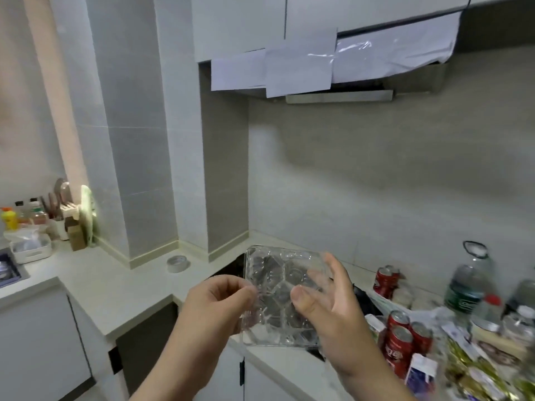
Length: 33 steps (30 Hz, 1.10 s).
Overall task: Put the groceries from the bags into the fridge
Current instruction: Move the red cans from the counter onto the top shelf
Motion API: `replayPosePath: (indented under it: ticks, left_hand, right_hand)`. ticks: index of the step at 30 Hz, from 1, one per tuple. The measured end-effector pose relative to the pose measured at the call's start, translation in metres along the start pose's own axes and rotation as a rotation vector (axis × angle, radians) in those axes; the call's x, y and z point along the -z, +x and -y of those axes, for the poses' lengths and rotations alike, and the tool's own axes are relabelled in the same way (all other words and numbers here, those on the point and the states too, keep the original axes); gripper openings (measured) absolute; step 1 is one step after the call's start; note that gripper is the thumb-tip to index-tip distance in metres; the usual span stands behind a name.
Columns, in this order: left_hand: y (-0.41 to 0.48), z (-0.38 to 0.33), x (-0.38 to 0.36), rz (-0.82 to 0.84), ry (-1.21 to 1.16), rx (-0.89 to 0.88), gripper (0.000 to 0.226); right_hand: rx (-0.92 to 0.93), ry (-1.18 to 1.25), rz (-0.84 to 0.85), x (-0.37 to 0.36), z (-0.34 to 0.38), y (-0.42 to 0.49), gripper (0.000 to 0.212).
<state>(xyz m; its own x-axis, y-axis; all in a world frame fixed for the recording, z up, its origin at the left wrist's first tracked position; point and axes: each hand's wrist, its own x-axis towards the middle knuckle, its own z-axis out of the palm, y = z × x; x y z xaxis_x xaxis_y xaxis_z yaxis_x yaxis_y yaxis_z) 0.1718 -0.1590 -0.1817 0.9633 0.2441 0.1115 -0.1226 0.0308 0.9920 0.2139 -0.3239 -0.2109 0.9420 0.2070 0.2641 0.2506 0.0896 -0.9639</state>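
Now left hand (220, 299) pinches the clear plastic tray (282, 296) upright; right hand (333, 302) grips its other side, fingers spread

Plastic tray (282, 296) up over the counter (115, 287) corner, left hand (214, 305) at its left edge, right hand (333, 308) at its right. Roll of tape (178, 263) on the counter behind and left of it, near the wall. Cans (401, 340) right of the tray; water bottle (466, 287) behind them. Sink (8, 273) far left, utensil rack (58, 218) behind it.
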Motion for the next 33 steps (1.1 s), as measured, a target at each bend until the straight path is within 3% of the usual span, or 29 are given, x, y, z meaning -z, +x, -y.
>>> replayPosePath:
  ticks: [6,12,23,27,31,33]
  left_hand:
    - [0.062,0.025,-0.019,0.122,-0.012,0.021,0.018]
    - [0.12,0.046,-0.026,0.271,-0.031,0.041,0.019]
    - [0.176,0.115,-0.069,0.476,-0.091,0.217,0.011]
    - [0.183,0.127,-0.109,0.613,-0.152,0.314,0.018]
    - [0.193,0.148,-0.153,0.746,-0.049,0.254,0.048]
    - [0.193,0.158,-0.178,0.752,0.0,0.244,0.044]
  right_hand:
    - [0.015,-0.086,-0.151,0.012,-0.011,0.026,0.112]
    - [-0.029,-0.16,-0.326,0.011,-0.033,0.06,0.095]
    - [-0.234,-0.271,-0.552,0.043,-0.076,0.076,0.085]
    - [-0.28,-0.269,-0.653,0.082,-0.09,0.08,0.081]
    - [-0.347,-0.201,-0.647,0.131,-0.118,0.087,0.081]
    - [-0.386,-0.166,-0.645,0.154,-0.134,0.092,0.082]
